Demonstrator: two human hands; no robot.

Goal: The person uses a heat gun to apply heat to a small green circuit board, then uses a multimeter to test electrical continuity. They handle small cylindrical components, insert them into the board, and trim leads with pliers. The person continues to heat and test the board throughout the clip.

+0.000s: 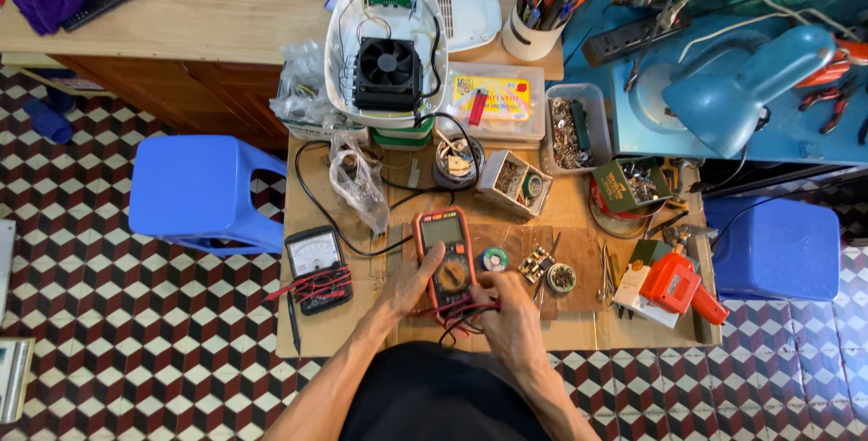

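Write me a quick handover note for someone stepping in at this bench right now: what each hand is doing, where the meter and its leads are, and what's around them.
Left hand: resting on the left edge of the orange digital multimeter, which lies flat on the wooden worktable.
Right hand: at the meter's lower end, fingers in the tangle of red and black test leads.
Nearby: analog meter to the left, small circuit board and solder spool to the right, opened white appliance with fan at the back.
Leads touch no circuit; no probing visible yet.

Orange-cased digital multimeter (446, 258) flat on the wooden bench, red-black leads (461, 313) bunched below.
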